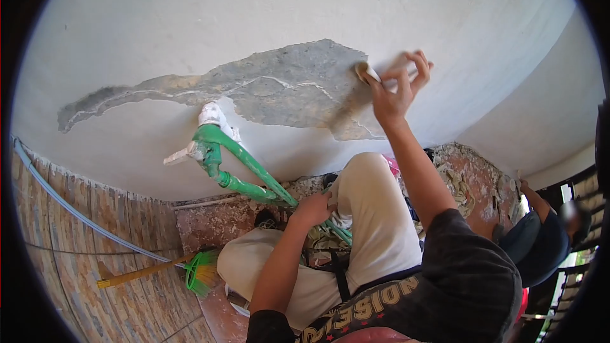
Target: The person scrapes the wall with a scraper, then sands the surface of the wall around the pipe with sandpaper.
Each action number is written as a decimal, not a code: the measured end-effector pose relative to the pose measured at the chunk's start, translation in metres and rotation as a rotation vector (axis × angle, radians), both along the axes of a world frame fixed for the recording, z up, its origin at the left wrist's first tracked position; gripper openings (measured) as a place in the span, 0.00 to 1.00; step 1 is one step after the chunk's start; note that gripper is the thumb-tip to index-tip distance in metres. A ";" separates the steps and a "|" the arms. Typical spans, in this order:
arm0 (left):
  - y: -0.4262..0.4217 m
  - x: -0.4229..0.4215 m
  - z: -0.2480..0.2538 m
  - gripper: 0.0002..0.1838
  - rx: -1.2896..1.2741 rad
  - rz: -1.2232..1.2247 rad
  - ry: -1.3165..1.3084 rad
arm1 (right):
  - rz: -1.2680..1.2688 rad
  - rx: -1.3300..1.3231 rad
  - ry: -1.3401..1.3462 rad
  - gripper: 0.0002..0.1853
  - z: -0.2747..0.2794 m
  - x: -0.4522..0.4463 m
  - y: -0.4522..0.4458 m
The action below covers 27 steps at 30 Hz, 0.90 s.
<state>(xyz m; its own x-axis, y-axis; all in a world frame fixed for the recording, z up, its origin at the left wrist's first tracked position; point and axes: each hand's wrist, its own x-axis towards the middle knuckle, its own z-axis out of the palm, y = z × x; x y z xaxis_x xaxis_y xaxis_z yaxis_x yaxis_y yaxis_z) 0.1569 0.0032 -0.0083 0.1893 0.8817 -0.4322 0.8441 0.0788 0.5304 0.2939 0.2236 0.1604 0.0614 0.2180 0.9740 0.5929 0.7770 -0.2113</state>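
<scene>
Pressing the small pale tool (368, 72) lightly seemed best where the right hand (400, 87) pinched it at the wall's grey patch's (292, 82) right edge; the left hand's (309, 208) grip, near green pipes (254, 166), couldn't be told.

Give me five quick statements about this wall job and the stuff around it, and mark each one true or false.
1. The right hand holds a small tool near the bare grey patch. True.
2. The left hand is raised above the grey patch. False: the left hand is low, near the green pipes.
3. The yellow-handled broom is at the right edge of the view. False: the broom is at the lower left.
4. Another person is at the right of the view. True.
5. The grey patch is completely covered in white. False: much grey shows, crossed by a pale, uneven line.
</scene>
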 end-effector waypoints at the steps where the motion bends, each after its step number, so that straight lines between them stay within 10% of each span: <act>1: -0.001 0.000 -0.006 0.25 0.045 0.008 -0.022 | 0.007 -0.004 0.000 0.22 -0.006 0.005 -0.001; 27: -0.002 0.002 -0.022 0.24 0.108 -0.020 0.002 | 0.189 0.308 -0.233 0.23 0.112 -0.054 -0.020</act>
<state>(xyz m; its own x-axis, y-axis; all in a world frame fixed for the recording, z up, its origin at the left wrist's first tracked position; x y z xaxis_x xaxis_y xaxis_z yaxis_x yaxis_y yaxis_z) 0.1586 0.0016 -0.0305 0.2062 0.9195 -0.3348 0.8459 0.0045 0.5333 0.2402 0.2032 0.2726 -0.1807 -0.0988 0.9786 0.4388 0.8823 0.1701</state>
